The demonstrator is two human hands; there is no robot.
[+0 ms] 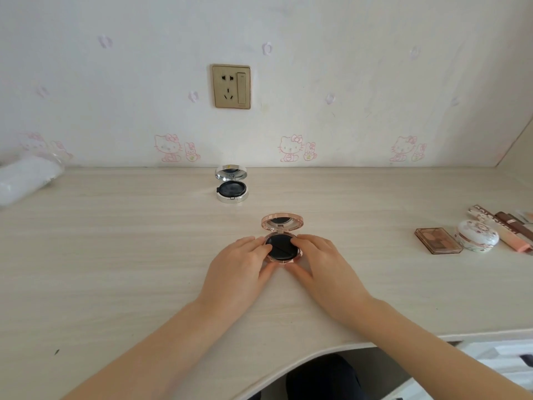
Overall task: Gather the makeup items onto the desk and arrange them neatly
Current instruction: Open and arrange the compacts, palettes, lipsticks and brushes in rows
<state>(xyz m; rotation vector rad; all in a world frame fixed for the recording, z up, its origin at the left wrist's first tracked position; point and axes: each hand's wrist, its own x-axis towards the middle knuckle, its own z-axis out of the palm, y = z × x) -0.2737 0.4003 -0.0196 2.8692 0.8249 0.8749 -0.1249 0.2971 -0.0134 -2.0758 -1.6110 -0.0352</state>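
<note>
**Makeup items partly gathered, arranging not yet finished**

We are leaning over the desk point(115, 269), and nearest to us both hands are working on one piece. Our left hand point(239, 264) and right hand point(320, 264) are curling round the base of the rose-gold compact point(282, 241). The thumbs are hooking its near rim and the fingertips are resting on the black puff point(281, 249) inside. Its mirrored lid is standing open and upright behind them. We are judging this to be the step in hand, either seating the puff or squaring the compact in the middle of the desk.

Off to the right, at much the same depth, a small cluster is waiting well apart from our hands. It holds an eyeshadow palette point(438, 240), just beside it a white floral case point(477, 235), and behind that some tubes point(507, 229) running out of view. They are lying at loose angles, so we are counting them as gathered but not arranged.

Farther back, near the wall, a silver compact point(231, 183) is sitting open, seemingly already placed. A plastic bag point(26, 177) is lying at the far left, and we cannot tell what it holds.

We are judging the task roughly halfway along, with the right-hand cluster left to line up.
</note>
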